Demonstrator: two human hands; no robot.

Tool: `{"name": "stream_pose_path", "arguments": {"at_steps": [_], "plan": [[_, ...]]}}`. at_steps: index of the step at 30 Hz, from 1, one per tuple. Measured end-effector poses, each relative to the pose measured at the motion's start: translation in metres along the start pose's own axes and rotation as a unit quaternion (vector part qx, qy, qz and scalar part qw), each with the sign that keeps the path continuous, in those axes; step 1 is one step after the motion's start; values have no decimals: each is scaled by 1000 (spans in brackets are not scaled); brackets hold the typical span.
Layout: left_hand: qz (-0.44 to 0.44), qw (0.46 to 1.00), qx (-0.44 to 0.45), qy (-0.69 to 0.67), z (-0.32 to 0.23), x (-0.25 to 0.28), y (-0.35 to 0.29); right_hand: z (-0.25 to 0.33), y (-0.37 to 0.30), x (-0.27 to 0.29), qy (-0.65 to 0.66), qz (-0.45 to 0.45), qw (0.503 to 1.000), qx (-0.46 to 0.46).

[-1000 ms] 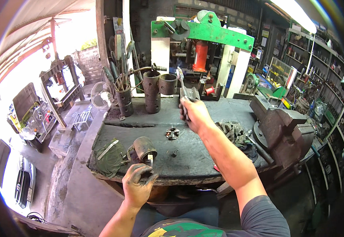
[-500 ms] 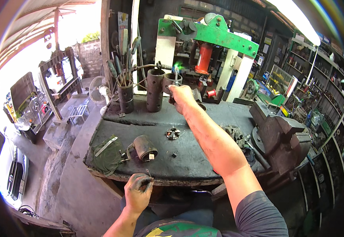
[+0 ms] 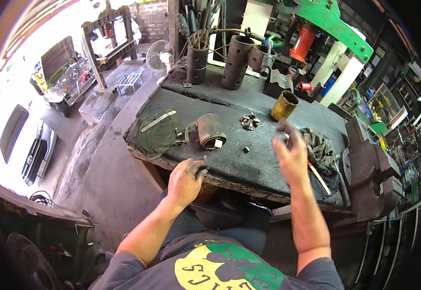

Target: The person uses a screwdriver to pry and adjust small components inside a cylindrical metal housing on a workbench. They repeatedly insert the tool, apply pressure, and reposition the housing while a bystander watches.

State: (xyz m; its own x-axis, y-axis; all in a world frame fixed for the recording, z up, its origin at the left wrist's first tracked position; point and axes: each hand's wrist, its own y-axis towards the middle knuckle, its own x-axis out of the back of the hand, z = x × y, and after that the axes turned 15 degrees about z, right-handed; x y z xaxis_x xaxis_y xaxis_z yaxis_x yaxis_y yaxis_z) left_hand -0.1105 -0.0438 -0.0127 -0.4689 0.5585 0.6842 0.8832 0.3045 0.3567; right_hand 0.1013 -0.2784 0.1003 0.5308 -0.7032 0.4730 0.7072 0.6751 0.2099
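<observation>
the right hand has drawn back from the far cylinders, fingers blurred, grip unclear; left hand curls at the bench edge.

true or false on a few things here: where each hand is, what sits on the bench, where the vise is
1. The left hand rests at the near edge of the workbench. True.
2. The right hand lies flat on the green cloth. False: it is raised above the bench near the grey rag; the green cloth lies at the bench's left end.
3. A yellow can stands on the bench with its mouth open. True.
4. The bench vise is at the left end of the bench. False: it is at the right end.
5. The dark cylindrical part stands upright. False: it lies on its side beside the green cloth.
</observation>
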Motion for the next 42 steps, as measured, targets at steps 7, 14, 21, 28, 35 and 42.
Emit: {"name": "stream_pose_path", "arguments": {"at_steps": [7,14,21,28,35,42], "plan": [[60,988,-136,-40,-34,-8,6,-21,-69,-70,288,105,943,-131],[90,971,-221,10,-44,-4,10,-19,-65,-91,403,65,901,-145],[55,974,-218,1,-43,-15,1,-18,-61,-108,411,31,900,-139],[-9,994,-90,55,-29,-16,9,-22,-58,-112,273,-40,961,-20],[-18,993,1,116,-13,-21,26,-41,-61,-81,10,-9,1000,-19],[-40,992,19,116,-12,-33,27,-55,-61,-84,-54,-11,998,-3]]}}
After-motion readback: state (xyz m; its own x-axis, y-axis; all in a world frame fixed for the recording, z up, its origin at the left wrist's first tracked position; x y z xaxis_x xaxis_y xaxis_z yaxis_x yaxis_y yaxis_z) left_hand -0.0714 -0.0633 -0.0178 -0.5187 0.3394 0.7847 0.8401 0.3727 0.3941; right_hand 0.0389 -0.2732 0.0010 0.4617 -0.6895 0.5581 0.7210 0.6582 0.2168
